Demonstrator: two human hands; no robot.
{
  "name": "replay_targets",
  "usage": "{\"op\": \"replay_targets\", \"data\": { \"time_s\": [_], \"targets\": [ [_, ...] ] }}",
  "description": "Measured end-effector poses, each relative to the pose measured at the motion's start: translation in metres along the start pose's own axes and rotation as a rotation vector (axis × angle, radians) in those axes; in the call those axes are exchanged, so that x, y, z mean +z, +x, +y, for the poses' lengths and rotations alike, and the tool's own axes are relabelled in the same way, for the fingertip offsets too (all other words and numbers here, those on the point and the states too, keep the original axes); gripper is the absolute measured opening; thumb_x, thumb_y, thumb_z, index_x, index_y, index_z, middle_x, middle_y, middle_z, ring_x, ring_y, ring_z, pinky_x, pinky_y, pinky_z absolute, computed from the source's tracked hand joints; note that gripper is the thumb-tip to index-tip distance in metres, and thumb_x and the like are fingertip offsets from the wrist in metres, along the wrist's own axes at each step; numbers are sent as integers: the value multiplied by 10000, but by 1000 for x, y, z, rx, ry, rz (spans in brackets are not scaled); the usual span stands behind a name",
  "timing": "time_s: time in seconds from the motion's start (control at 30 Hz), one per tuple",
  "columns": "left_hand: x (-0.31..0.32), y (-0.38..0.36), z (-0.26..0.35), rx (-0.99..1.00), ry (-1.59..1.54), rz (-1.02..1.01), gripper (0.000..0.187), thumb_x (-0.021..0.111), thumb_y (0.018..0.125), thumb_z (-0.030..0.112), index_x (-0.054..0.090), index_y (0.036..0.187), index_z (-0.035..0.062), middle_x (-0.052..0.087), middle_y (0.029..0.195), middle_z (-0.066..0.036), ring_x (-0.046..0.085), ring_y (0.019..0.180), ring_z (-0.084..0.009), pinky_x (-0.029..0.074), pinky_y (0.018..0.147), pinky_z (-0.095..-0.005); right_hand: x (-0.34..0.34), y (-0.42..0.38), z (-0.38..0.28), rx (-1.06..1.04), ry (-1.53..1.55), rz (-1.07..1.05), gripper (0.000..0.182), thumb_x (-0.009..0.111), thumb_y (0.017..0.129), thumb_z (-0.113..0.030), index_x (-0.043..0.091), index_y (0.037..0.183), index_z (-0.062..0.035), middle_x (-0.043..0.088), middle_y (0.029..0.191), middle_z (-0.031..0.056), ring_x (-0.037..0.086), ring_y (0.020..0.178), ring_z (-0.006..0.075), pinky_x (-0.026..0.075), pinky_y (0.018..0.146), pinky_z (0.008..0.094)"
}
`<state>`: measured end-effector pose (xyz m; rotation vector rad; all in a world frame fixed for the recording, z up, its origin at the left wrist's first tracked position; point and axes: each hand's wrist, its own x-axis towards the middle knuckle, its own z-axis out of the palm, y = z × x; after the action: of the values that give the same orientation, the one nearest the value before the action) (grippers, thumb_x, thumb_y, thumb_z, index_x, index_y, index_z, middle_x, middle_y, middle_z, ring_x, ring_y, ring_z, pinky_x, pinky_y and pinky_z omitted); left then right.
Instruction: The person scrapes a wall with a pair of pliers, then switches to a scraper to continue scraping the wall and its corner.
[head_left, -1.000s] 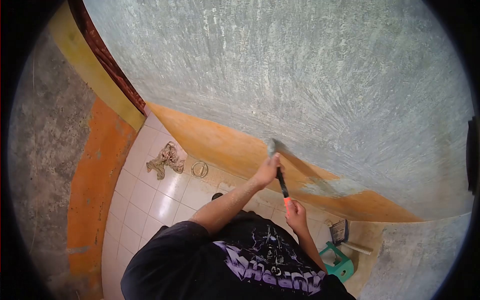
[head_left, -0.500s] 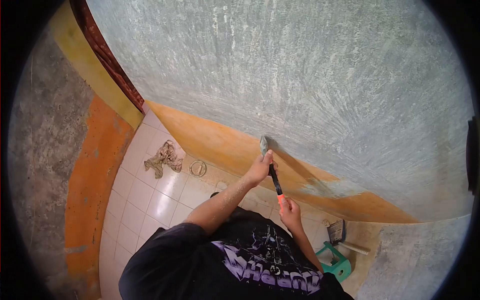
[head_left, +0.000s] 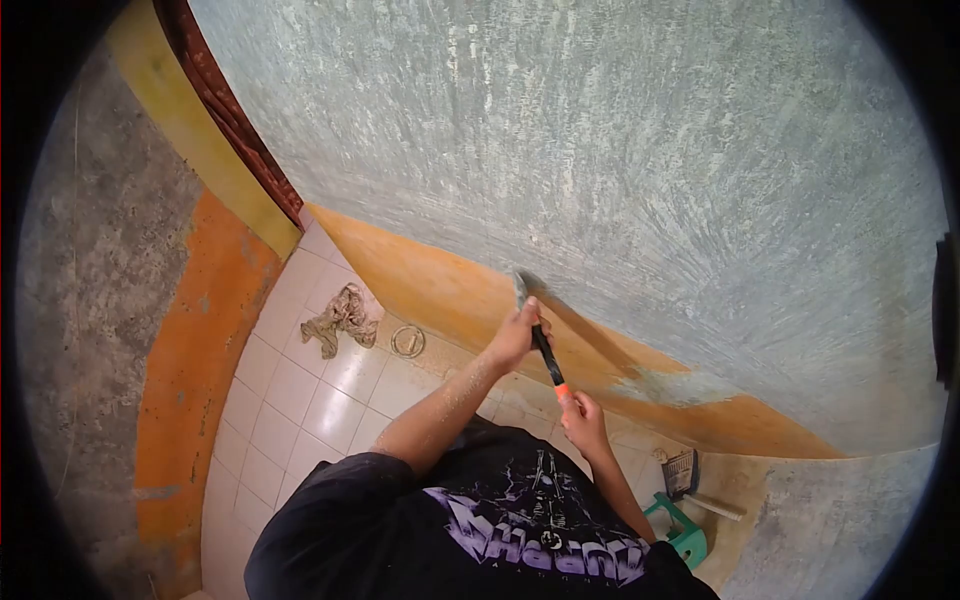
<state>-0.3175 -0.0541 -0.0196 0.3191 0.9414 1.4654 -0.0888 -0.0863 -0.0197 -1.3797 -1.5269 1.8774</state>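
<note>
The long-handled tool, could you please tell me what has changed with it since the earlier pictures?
The tool and left hand have shifted left along the wall; the right hand moved slightly that way. Nothing was taken hold of or let go. The rag and green stool stayed put.

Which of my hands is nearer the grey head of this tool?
Your left. The left hand grips just behind the grey head; the right hand is farther back, holding the tool at its orange section.
</note>
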Motion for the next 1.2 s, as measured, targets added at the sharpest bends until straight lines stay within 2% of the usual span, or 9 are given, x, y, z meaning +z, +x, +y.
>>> {"op": "replay_targets", "data": {
  "time_s": [0.07,0.27,0.57,0.67,0.8,0.93,0.97,1.1,1.2],
  "targets": [
    [11,-4,-12,-78,-81,-103,310,396,1040,419,439,1012,114,524,813,-53,596,759,-228,531,773,-416,-19,-12,9,64,79,-23,291,559,996,-339,561,946,-52,433,556,-35,375,424,57,274,380,236],
    [40,-5,-31,-126,-113,-142,275,397,1051,381,408,1032,106,468,779,-37,527,706,-193,500,727,-386,-31,-29,29,78,242,-60,279,501,1020,-340,525,918,-81,425,543,-24,379,397,67,292,360,241],
    [55,-6,-44,-21,-89,-100,291,398,1044,416,367,949,142,382,702,-7,430,633,-146,441,645,-345,-31,-26,35,-35,50,38,329,483,1022,-365,517,869,-76,410,563,-39,404,441,59,320,393,236],
    [43,1,-38,29,-111,-127,278,396,1046,403,367,939,148,374,700,-4,414,621,-138,428,626,-337,-27,-28,18,45,47,4,333,487,1021,-364,525,859,-75,413,573,-43,405,453,57,320,405,240],
    [42,-3,-28,35,-127,-64,260,388,1049,381,372,939,146,369,693,-3,408,616,-133,428,619,-335,-17,-9,50,-179,-97,71,335,477,1024,-379,508,875,-81,412,569,-37,391,417,63,313,378,234],
    [57,-8,-35,10,-109,-44,284,389,1048,389,373,912,140,365,685,-4,408,611,-138,444,629,-340,-34,-27,26,-21,-11,39,324,495,1018,-330,520,834,-64,418,572,-45,425,468,63,344,419,256],
    [58,-7,-34,5,-107,-50,293,391,1048,390,374,899,138,364,683,-5,408,609,-139,446,631,-340,-30,-22,19,-73,-67,56,325,498,1016,-323,521,824,-62,423,575,-45,425,474,62,344,427,253],
    [2,6,-4,163,-211,32,334,395,1043,406,361,830,151,345,661,3,380,583,-147,413,600,-330,6,7,-3,-140,-195,49,334,528,1000,-320,577,851,-25,477,600,-18,442,515,69,350,471,264],
    [-3,3,3,102,-202,-21,340,393,1042,418,364,830,155,359,654,0,397,586,-147,421,597,-330,12,10,8,-165,-185,40,342,543,994,-330,594,874,-14,495,606,-8,453,532,68,352,484,265]
  ]
}}
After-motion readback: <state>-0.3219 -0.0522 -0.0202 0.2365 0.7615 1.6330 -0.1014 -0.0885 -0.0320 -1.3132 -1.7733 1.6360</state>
